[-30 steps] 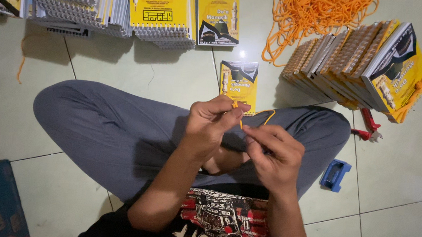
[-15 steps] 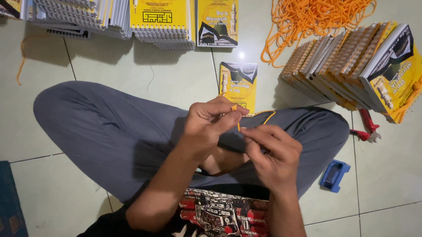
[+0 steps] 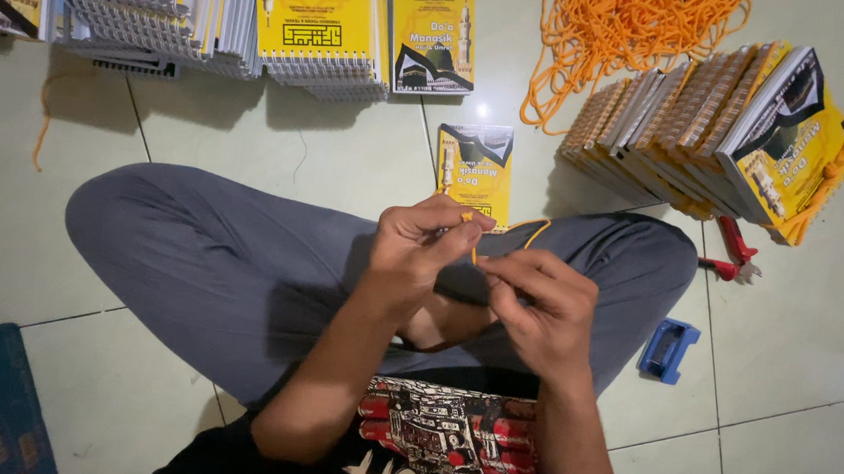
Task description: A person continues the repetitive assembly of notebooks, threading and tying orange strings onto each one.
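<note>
Here, 2 hands' fingers [image 3: 462, 232] pinching orange cord [image 3: 533, 232]

Head camera looks steeply down, close above lap.

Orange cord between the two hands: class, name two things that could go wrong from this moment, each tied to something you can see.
1. The orange cord is pinched only at the fingertips of the left hand and right hand, so it may slip free.
2. The single booklet lies close by the knees on the floor; a leg shift could crease it.
</note>
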